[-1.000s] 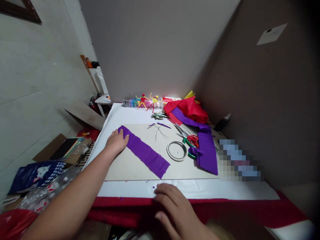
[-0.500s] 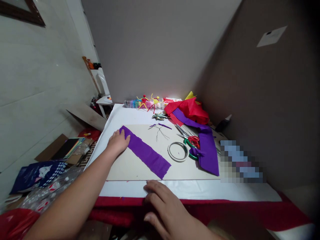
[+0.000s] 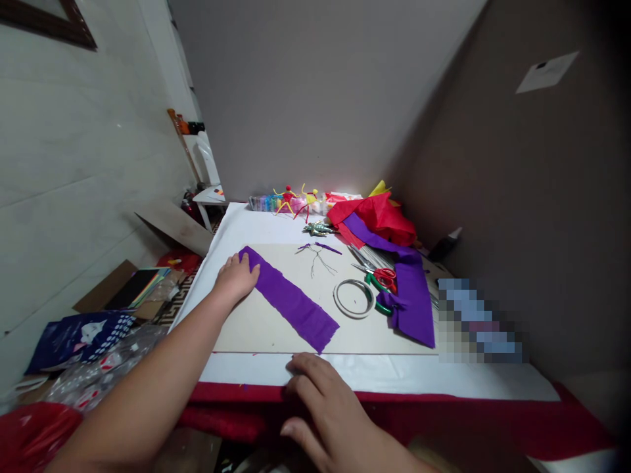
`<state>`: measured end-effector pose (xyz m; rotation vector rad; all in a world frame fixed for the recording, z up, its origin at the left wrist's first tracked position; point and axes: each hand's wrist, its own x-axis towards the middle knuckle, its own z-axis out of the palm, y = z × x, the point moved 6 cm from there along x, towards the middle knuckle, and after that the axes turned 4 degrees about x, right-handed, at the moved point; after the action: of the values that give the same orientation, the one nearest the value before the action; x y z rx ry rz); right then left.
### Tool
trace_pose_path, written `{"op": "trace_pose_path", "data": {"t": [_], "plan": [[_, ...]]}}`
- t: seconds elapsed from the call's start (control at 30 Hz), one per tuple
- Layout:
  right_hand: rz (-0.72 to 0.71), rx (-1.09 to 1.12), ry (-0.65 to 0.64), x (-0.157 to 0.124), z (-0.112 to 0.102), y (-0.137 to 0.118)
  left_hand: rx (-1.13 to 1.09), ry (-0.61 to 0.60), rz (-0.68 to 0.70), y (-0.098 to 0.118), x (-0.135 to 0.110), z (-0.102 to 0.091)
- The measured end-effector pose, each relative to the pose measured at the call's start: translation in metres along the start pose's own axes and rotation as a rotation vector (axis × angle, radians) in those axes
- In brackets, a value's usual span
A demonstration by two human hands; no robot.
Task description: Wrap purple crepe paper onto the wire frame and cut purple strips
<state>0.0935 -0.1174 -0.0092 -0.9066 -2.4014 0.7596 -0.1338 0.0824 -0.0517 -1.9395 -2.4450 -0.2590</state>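
A strip of purple crepe paper (image 3: 296, 303) lies slantwise on a pale board (image 3: 236, 335). My left hand (image 3: 237, 276) rests over its upper left end, fingers lying flat and thumb spread onto the paper. Near the table's front edge hovers my right hand (image 3: 325, 407), fingers apart and slightly curled, with nothing in it. Beyond the strip lies a small twisted wire figure (image 3: 319, 259) with purple-wrapped arms. To its right are a roll of tape (image 3: 353, 299), red-handled scissors (image 3: 383, 274) and a green-handled tool (image 3: 382, 303), partly covered by a second purple piece (image 3: 415, 302).
At the back stand red and yellow stick-like figures (image 3: 310, 196) before a row of coloured items (image 3: 266, 203). Red crepe paper (image 3: 377, 220) and a metallic turtle-like ornament (image 3: 319, 228) lie nearby. A grey panel (image 3: 315, 98) rises behind the table. Bags and a cardboard box (image 3: 111, 282) sit at left.
The view has shifted slightly, so things appear a little further right. Both hands keep nearly the same places, the left one still on the purple strip.
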Motion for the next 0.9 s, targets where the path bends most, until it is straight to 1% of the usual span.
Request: {"op": "trace_pose_path", "data": {"t": [0.07, 0.13, 0.17, 0.23, 0.37, 0.43, 0.5, 0.57, 0.6, 0.67, 0.73, 0.8, 0.83, 0.87, 0.9], "plan": [[-0.038, 0.125, -0.067, 0.005, -0.001, -0.008, 0.004, 0.005, 0.000, 0.000, 0.000, 0.000], [-0.137, 0.237, -0.164, 0.010, 0.003, -0.017, 0.010, 0.011, -0.001, 0.000, 0.001, 0.000], [-0.186, 0.255, -0.189, 0.012, 0.005, -0.021, 0.014, 0.013, -0.001, 0.000, 0.001, 0.001], [-0.232, 0.201, -0.187, 0.017, 0.012, -0.023, 0.020, 0.018, -0.002, 0.000, 0.001, 0.001], [-0.213, 0.039, -0.149, 0.027, 0.027, -0.018, 0.031, 0.020, -0.007, 0.000, 0.000, 0.001], [-0.223, 0.044, -0.156, 0.030, 0.030, -0.020, 0.037, 0.016, -0.007, 0.001, -0.001, 0.000], [-0.262, 0.133, -0.213, 0.030, 0.028, -0.026, 0.044, 0.012, -0.002, 0.002, -0.001, -0.001], [-0.315, 0.235, -0.250, 0.030, 0.020, -0.033, 0.051, 0.003, 0.010, 0.002, -0.001, -0.003], [-0.340, 0.254, -0.225, 0.031, 0.013, -0.035, 0.055, -0.003, 0.019, 0.003, -0.001, -0.004], [-0.369, 0.198, -0.059, 0.036, -0.010, -0.032, 0.061, -0.018, 0.043, 0.004, 0.000, -0.006], [-0.372, 0.105, 0.116, 0.043, -0.032, -0.023, 0.062, -0.033, 0.074, 0.006, -0.001, -0.006], [-0.304, 0.025, 0.217, 0.053, -0.048, -0.008, 0.058, -0.039, 0.112, 0.013, -0.005, -0.004], [-0.271, -0.022, 0.223, 0.058, -0.052, -0.001, 0.054, -0.039, 0.131, 0.017, -0.007, -0.003], [-0.250, -0.071, 0.184, 0.064, -0.052, 0.005, 0.048, -0.037, 0.151, 0.022, -0.011, -0.002], [-0.251, -0.114, 0.117, 0.068, -0.049, 0.008, 0.042, -0.038, 0.171, 0.028, -0.014, -0.001]]}}
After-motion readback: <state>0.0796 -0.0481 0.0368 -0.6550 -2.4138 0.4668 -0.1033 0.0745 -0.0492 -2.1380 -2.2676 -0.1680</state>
